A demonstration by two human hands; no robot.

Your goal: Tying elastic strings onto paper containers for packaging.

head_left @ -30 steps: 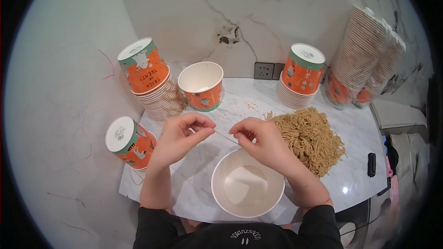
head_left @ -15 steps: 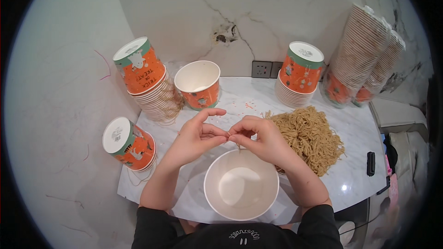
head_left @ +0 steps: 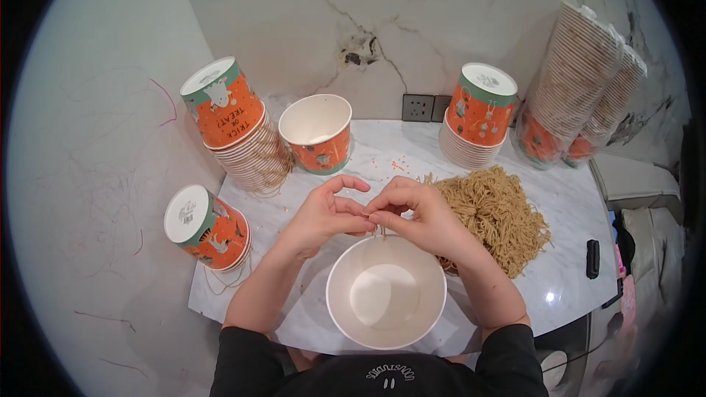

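Note:
Above the far rim of an open white paper bucket (head_left: 343, 290), my two hands meet fingertip to fingertip. My left hand (head_left: 329, 209) pinches with thumb and fingertips, its index finger raised and curved. Against it, my right hand (head_left: 413, 212) pinches with thumb and forefinger. A short end of tan string (head_left: 383, 234) hangs below the fingertips over the bucket's rim; most of what is between the fingers is hidden. Just beyond my right wrist lies a big heap of tan strings (head_left: 500, 220).
Upside-down orange-and-green bucket stacks stand at left (head_left: 232, 125), near left (head_left: 213, 228) and back right (head_left: 478, 117). An upright bucket (head_left: 316, 132) is at the back. Wrapped bucket stacks (head_left: 570, 88) lean on the wall. A small black object (head_left: 592, 259) lies right; orange bits (head_left: 398, 165) are scattered.
Both hands have shifted slightly to the right, and the left index finger has curled lower. The fingertips stay together, with the string end still hanging below them.

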